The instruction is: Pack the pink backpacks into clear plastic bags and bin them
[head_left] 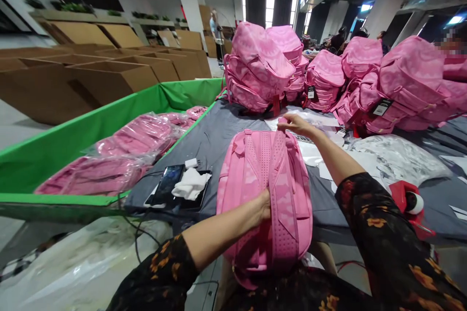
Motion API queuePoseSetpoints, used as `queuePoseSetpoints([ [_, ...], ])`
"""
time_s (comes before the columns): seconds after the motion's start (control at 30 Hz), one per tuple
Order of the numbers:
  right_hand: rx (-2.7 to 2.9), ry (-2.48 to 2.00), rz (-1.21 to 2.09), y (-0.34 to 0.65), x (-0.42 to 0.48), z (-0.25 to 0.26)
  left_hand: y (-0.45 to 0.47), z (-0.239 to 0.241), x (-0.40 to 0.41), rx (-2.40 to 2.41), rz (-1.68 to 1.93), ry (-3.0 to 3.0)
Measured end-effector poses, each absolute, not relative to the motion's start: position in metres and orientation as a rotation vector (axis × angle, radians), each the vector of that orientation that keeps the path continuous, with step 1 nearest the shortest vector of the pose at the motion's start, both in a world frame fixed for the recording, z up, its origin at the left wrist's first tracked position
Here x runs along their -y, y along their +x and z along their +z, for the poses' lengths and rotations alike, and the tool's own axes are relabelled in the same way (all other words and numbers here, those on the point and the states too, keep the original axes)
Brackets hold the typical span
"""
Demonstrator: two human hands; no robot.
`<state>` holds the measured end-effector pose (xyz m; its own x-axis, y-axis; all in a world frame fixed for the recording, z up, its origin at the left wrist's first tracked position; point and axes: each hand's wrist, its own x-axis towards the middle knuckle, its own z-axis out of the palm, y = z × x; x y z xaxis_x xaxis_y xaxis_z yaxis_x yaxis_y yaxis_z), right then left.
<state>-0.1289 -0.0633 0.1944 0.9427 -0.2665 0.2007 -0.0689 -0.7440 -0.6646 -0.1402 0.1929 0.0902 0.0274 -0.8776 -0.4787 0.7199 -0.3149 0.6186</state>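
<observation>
A pink backpack (255,175) lies straps-up on the grey table (215,131), its bottom hanging over the near edge toward me. My left hand (263,205) is closed around one shoulder strap near the middle of the pack. My right hand (295,124) pinches the top handle at the far end of the pack. Both sleeves are dark with orange flowers.
Piles of pink backpacks (262,65) stand at the back of the table and to the right (408,82). A green bin (73,136) on the left holds bagged pink packs (124,153). A phone (166,184) and white cloth (190,183) lie left of the pack. Red tool (410,201) at right.
</observation>
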Motion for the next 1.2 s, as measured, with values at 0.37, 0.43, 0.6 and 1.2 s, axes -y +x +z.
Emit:
queuePoseSetpoints([
  [0.37, -0.65, -2.951, -0.356, -0.101, 0.081, 0.089, -0.003, 0.092, -0.231, 0.881, -0.804, 1.801],
  [0.43, -0.604, -2.961, -0.418, -0.103, 0.08, 0.081, 0.042, 0.095, -0.189, 0.901, -0.252, 2.029],
  [0.6, -0.508, -2.875, -0.592, -0.11, 0.08, 0.072, 0.074, 0.078, -0.094, 1.155, -0.089, 2.186],
  [1.2, -0.386, -2.825, -0.419, -0.175, 0.033, 0.015, 0.021, -0.016, -0.169, 1.464, 0.113, 2.028],
])
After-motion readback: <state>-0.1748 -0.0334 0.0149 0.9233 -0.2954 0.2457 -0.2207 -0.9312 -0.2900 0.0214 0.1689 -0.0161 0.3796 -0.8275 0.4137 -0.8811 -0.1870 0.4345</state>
